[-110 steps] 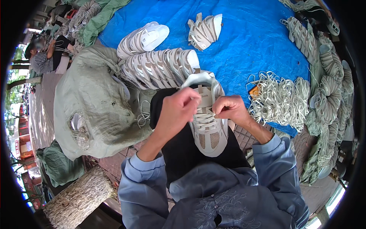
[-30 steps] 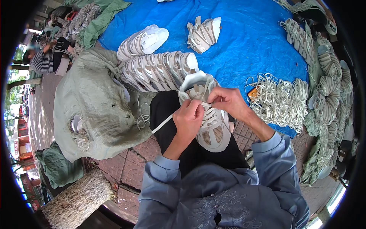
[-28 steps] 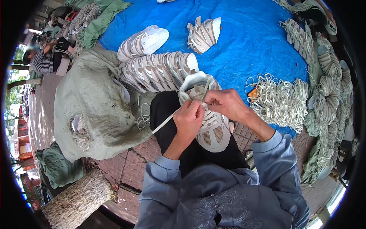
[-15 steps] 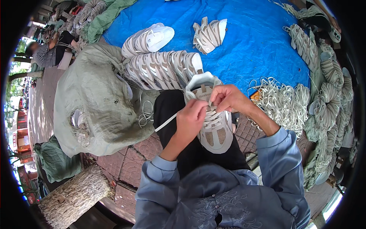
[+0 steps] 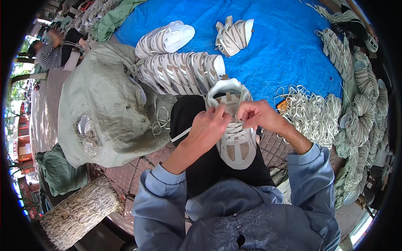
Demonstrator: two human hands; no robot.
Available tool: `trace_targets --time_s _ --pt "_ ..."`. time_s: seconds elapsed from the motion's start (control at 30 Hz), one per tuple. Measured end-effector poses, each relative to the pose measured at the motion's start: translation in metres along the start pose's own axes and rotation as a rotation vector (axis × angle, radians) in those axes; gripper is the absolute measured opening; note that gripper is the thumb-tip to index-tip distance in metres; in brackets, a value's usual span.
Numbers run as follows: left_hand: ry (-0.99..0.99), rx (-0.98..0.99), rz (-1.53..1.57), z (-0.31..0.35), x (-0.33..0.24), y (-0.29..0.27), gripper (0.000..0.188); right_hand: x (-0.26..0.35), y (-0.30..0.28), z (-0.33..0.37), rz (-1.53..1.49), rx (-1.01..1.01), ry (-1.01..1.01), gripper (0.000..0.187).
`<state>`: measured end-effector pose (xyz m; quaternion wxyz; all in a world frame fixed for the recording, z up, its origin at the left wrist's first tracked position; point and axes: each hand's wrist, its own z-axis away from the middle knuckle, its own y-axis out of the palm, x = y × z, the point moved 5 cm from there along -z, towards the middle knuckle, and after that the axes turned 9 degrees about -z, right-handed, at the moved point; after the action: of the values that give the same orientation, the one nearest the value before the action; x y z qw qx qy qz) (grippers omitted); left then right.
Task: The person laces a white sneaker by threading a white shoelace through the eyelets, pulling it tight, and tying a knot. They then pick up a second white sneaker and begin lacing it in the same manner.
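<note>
A beige and white sneaker (image 5: 239,157) rests on my lap, toe toward me, with a white shoelace (image 5: 235,133) crossed over its tongue. My left hand (image 5: 209,127) is closed at the left eyelet edge, gripping the lace; a loose lace length sticks out to the left from behind it. Over the upper right eyelets, my right hand (image 5: 261,118) has thumb and forefinger pinched together. Whatever lies between those fingertips is too small to make out. The upper eyelets are partly covered by both hands.
Stacked sneakers (image 5: 180,73) and a shoe pair (image 5: 234,35) lie on a blue tarp (image 5: 284,46). A pile of white laces (image 5: 314,115) sits at right, beside more bundled shoes (image 5: 360,121). A torn sack (image 5: 104,108) bulges at left, near a stone bench (image 5: 79,213). People sit far left.
Both hands were together at the lace over the tongue; now they are apart, the left lower and turned back-up, the right slightly to the right.
</note>
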<state>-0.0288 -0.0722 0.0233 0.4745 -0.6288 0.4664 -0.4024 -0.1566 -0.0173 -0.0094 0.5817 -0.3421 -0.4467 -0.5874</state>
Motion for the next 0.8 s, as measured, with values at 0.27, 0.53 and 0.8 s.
trace_targets --time_s 0.27,0.53,0.8 --pt "0.095 -0.147 -0.077 0.007 0.001 0.002 0.016 0.016 0.021 0.011 0.9 -0.204 -0.552 0.016" --pt "0.032 -0.19 -0.119 0.027 0.019 0.005 0.017 0.009 0.032 0.009 1.057 -0.329 -0.465 0.015" --pt "-0.26 -0.321 -0.187 0.041 0.073 -0.014 0.018 0.001 0.006 -0.003 0.329 -0.367 -0.293 0.022"
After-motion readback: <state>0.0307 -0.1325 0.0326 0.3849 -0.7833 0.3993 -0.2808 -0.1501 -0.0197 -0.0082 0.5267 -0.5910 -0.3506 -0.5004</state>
